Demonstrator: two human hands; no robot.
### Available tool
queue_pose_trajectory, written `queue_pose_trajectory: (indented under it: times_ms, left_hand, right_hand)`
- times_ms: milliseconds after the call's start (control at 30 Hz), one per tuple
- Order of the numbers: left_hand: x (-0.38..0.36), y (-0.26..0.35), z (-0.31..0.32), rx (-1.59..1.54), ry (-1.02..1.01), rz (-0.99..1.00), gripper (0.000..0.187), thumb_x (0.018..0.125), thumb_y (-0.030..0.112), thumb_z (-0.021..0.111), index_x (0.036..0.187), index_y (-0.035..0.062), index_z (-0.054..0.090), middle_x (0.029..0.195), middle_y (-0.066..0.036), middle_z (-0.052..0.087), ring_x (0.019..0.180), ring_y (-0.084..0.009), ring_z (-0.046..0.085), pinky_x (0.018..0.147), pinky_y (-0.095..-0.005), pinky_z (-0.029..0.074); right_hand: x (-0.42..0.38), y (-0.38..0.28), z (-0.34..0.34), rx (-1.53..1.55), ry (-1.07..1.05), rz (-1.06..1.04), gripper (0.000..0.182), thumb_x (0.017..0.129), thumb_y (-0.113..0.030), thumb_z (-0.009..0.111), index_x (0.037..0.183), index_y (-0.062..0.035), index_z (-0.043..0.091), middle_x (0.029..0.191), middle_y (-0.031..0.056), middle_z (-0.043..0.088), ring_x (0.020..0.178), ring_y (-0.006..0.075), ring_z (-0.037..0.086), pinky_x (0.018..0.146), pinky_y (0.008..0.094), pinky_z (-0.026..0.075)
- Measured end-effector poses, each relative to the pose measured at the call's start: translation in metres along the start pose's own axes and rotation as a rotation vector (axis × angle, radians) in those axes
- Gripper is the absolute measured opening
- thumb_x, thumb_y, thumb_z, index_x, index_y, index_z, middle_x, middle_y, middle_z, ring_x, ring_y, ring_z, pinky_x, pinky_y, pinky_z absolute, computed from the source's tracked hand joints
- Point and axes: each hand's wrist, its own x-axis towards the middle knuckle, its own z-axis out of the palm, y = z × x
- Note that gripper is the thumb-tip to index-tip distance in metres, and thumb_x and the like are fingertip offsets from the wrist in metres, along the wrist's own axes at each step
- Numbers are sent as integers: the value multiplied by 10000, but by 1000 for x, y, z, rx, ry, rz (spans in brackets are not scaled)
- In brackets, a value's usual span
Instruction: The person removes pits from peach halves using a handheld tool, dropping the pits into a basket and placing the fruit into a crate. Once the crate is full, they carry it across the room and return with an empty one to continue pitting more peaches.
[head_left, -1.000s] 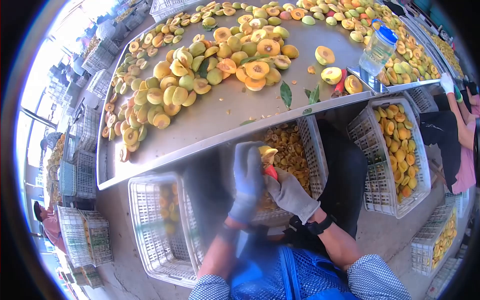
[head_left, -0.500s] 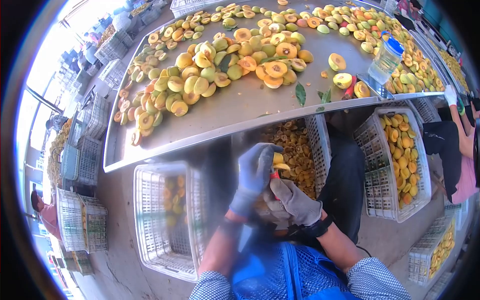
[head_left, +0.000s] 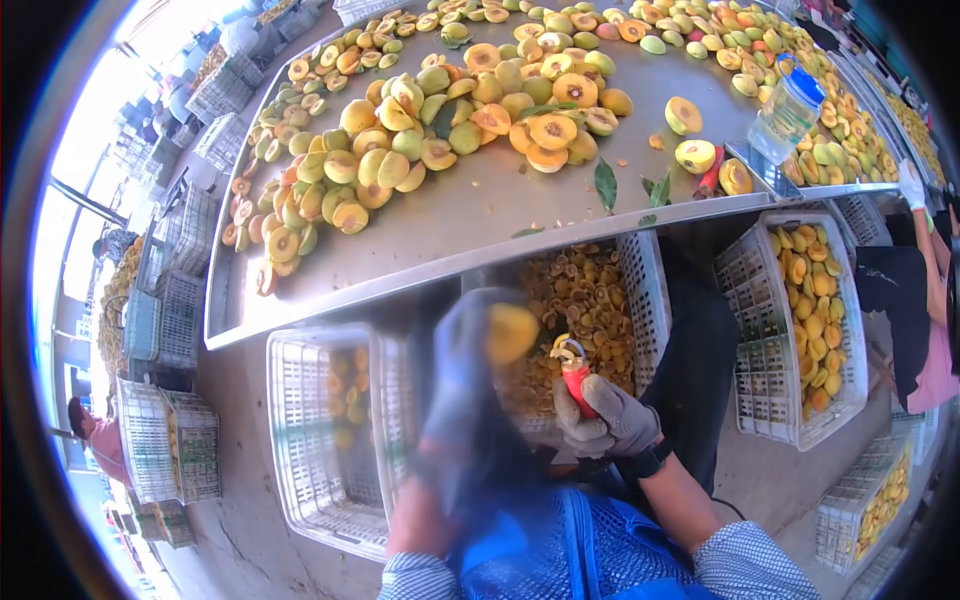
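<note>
Blurred by motion, my gloved left hand (head_left: 462,345) holds a yellow fruit piece (head_left: 511,334) in front of the table's near edge. My gloved right hand (head_left: 612,417) is wrapped round the red handle of a pitting tool (head_left: 577,384), whose curved metal tip points up. Under both hands, a crate (head_left: 648,300) holds many small brownish-yellow pieces. On the metal table (head_left: 400,255) lie piles of halved yellow-green fruit (head_left: 385,150), some with dark hollows, and a few leaves (head_left: 606,186).
A white crate (head_left: 325,530) with some fruit stands at left, another crate (head_left: 795,435) of halves at right. On the table are a water bottle (head_left: 787,112), a phone (head_left: 762,170) and a second red-handled tool (head_left: 710,176). A co-worker's gloved hand (head_left: 911,184) is at far right.
My left hand has moved left, away from the tool, with the fruit piece. My right hand has shifted slightly down and right, and the tool's tip now shows.
</note>
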Motion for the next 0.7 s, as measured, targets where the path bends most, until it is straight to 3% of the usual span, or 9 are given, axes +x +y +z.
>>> queue_pose_trajectory:
  times_ms: [33, 67, 100, 133, 233, 400, 567, 633, 700]
  left_hand:
    - [-1, -5, -26, 355, 43, 235, 212, 923, 220, 592, 1013, 38, 654, 938, -97, 641, 867, -217, 617, 773, -310, 497]
    - [-4, 8, -48, 460, 117, 216, 323, 990, 259, 489, 984, -24, 646, 915, -84, 667, 841, -175, 629, 763, -290, 497]
    - [-3, 10, -82, 877, 194, 267, 197, 828, 147, 689, 983, 31, 653, 900, -160, 652, 858, -321, 631, 763, -375, 501]
    - [-9, 31, -98, 1222, 190, 385, 167, 868, 137, 643, 981, 15, 655, 899, -162, 663, 819, -297, 650, 748, -367, 503]
    - [-1, 84, -98, 1475, 136, 483, 215, 828, 149, 678, 1006, 31, 658, 908, -140, 651, 850, -303, 641, 765, -371, 495]
    - [107, 92, -5, 1074, -14, 469, 338, 824, 271, 701, 1078, 64, 618, 925, -145, 643, 819, -293, 637, 740, -387, 504]
    - [216, 53, 80, 1363, -102, 194, 551, 745, 422, 746, 1148, 90, 569, 1105, -135, 615, 1085, -316, 567, 927, -444, 425]
    - [226, 26, 87, 1352, -63, 237, 547, 722, 397, 761, 1135, 107, 551, 1150, -122, 588, 1126, -328, 530, 960, -455, 392]
    - [222, 17, 87, 1260, -16, 425, 485, 704, 358, 764, 1059, 98, 559, 1013, -132, 628, 1019, -332, 571, 873, -465, 415]
  right_hand:
    - [1, 5, -10, -169, 95, -51, 480, 933, -582, 464, 845, -114, 521, 532, -56, 389, 374, 49, 309, 352, 223, 209]
    - [6, 7, -13, -103, 296, 71, 444, 938, -556, 477, 901, -118, 541, 538, -56, 389, 385, 56, 330, 356, 221, 233]
    - [6, 5, -14, -100, 294, 63, 444, 938, -556, 477, 901, -118, 541, 538, -56, 389, 385, 56, 330, 356, 221, 233]
    - [6, 3, -15, -14, 337, 58, 429, 945, -539, 477, 901, -118, 541, 540, -55, 391, 384, 60, 327, 357, 226, 241]
    - [15, 17, -30, -18, 357, 28, 411, 957, -514, 473, 897, -113, 535, 541, -47, 392, 385, 70, 325, 369, 237, 257]
    - [25, 20, -37, -291, 328, -21, 437, 966, -507, 461, 877, -83, 514, 540, -30, 386, 400, 85, 342, 399, 258, 279]
    - [17, 23, -42, -178, 440, 53, 471, 941, -544, 486, 873, -79, 510, 542, -34, 395, 397, 77, 349, 388, 251, 274]
    - [15, 19, -42, -164, 437, 41, 472, 935, -548, 497, 870, -80, 510, 541, -39, 397, 393, 75, 350, 382, 248, 273]
    - [16, 15, -41, -143, 471, 21, 448, 950, -519, 492, 868, -78, 510, 542, -38, 406, 395, 66, 350, 380, 239, 277]
